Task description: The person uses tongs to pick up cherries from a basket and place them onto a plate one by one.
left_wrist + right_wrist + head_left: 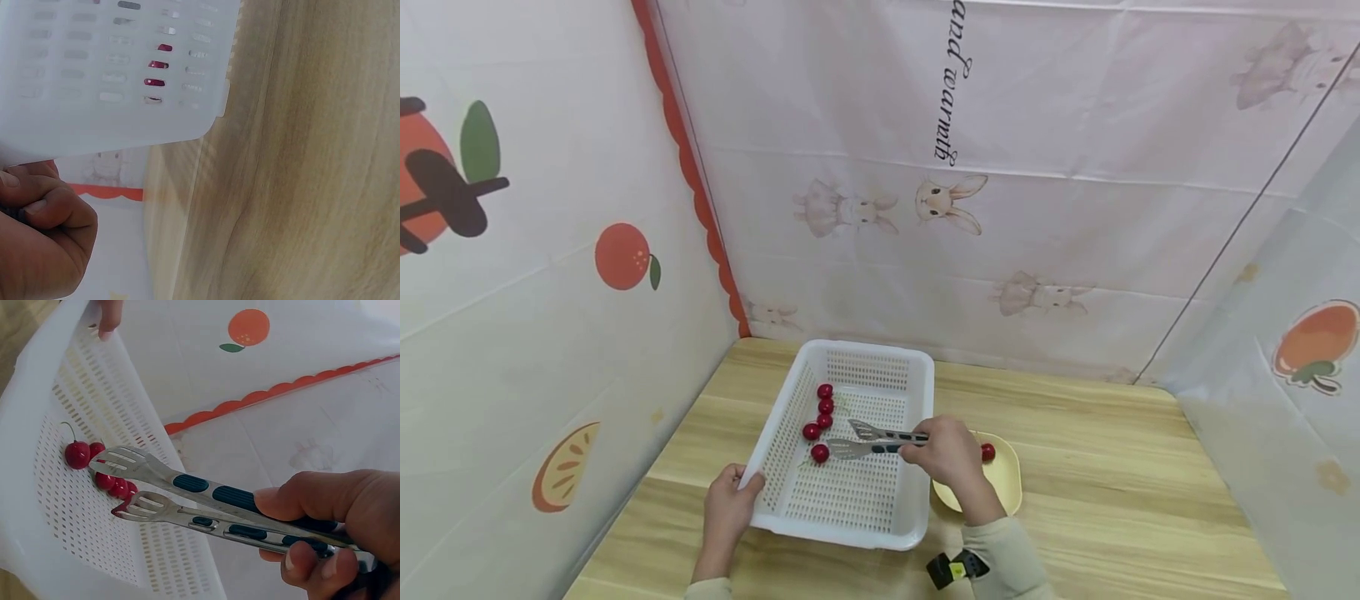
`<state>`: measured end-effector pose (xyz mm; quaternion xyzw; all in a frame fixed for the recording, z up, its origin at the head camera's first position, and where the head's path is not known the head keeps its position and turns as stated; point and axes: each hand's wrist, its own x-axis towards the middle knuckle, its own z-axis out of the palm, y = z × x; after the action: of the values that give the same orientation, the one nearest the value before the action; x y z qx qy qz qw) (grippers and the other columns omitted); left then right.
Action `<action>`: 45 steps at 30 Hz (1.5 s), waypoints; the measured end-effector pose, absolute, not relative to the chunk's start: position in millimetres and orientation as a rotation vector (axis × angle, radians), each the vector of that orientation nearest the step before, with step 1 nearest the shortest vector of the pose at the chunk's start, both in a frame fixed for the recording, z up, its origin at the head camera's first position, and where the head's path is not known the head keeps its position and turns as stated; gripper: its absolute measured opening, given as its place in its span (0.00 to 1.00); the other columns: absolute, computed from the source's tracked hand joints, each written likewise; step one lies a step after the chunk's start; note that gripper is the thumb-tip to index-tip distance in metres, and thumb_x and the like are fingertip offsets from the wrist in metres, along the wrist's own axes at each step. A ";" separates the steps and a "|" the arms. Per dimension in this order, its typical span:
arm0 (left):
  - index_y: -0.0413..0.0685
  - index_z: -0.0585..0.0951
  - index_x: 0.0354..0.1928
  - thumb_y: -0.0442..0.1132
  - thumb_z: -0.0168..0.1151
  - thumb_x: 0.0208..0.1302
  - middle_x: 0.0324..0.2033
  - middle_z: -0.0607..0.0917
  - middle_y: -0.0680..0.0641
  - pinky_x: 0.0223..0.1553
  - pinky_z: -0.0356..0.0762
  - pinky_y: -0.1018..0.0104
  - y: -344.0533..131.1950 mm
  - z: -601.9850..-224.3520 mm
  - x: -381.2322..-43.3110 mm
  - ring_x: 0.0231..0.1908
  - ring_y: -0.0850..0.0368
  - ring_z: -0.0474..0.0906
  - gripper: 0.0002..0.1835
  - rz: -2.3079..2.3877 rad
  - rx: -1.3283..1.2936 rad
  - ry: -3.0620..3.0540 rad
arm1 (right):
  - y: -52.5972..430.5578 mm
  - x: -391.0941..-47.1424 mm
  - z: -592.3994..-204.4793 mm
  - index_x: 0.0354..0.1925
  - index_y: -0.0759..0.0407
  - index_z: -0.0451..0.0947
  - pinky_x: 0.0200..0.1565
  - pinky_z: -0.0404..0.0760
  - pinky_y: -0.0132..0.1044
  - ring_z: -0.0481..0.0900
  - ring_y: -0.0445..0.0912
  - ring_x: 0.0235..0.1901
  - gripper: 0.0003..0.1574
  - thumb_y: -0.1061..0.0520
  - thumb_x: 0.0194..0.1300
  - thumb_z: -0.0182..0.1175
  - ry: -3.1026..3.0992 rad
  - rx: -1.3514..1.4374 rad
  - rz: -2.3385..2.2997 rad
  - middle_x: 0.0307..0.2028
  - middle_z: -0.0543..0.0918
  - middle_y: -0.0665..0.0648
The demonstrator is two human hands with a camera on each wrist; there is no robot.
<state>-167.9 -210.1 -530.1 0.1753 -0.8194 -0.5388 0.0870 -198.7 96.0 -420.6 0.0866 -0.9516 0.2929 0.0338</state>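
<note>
Backdrop (970,258) reads "and warmth" | left hand (731,506) grips basket (831,533) | right hand (950,454) grips tongs (852,450)

wood-grain table (1120,475), white basket (835,535), yellow plate (1009,475)

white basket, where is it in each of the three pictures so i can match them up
Head: the white basket is at lower middle, seen from above.
Left wrist: upper left, its outside showing.
Right wrist: along the left side, its inside showing.
Shared landmark: the red cherries in it, seen through its holes in the left wrist view.
</note>
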 end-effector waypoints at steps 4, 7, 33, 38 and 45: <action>0.34 0.73 0.37 0.36 0.56 0.61 0.32 0.84 0.37 0.21 0.76 0.65 -210.5 -530.6 -168.2 0.27 0.47 0.81 0.10 -1.601 0.527 -2.446 | 87.3 -203.8 -422.5 0.25 0.53 0.82 0.15 0.64 0.33 0.67 0.41 0.17 0.07 0.52 0.45 0.68 -2.960 0.296 0.897 0.20 0.75 0.47; 0.34 0.73 0.37 0.36 0.56 0.60 0.32 0.84 0.37 0.21 0.77 0.65 -210.3 -530.3 -168.3 0.28 0.46 0.82 0.10 -1.596 0.537 -2.451 | 81.4 -207.8 -424.1 0.29 0.54 0.84 0.16 0.66 0.33 0.69 0.42 0.18 0.11 0.51 0.46 0.68 -2.985 0.303 0.877 0.25 0.80 0.50; 0.33 0.74 0.36 0.35 0.56 0.61 0.32 0.83 0.34 0.21 0.77 0.65 -210.9 -532.5 -166.7 0.27 0.45 0.82 0.10 -1.605 0.487 -2.429 | 50.7 -218.7 -444.7 0.17 0.51 0.76 0.13 0.61 0.34 0.64 0.41 0.15 0.10 0.51 0.49 0.65 -3.020 0.474 0.687 0.14 0.72 0.47; 0.33 0.73 0.36 0.35 0.56 0.61 0.32 0.83 0.35 0.21 0.76 0.66 -211.2 -531.6 -166.5 0.28 0.46 0.81 0.09 -1.607 0.501 -2.424 | 48.7 -218.0 -445.1 0.19 0.52 0.78 0.13 0.61 0.32 0.64 0.40 0.14 0.08 0.51 0.49 0.64 -2.991 0.490 0.681 0.13 0.69 0.44; 0.33 0.73 0.36 0.35 0.57 0.61 0.32 0.83 0.36 0.21 0.76 0.65 -211.3 -531.4 -167.0 0.27 0.46 0.81 0.09 -1.614 0.496 -2.428 | 52.6 -209.6 -439.9 0.12 0.51 0.71 0.10 0.54 0.30 0.56 0.37 0.08 0.16 0.53 0.50 0.62 -2.909 0.485 0.727 0.06 0.59 0.42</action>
<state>-167.0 -211.3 -531.4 0.1670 -0.8174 -0.5435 0.0921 -209.6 52.6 -439.9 0.1596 -0.9564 0.2389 0.0518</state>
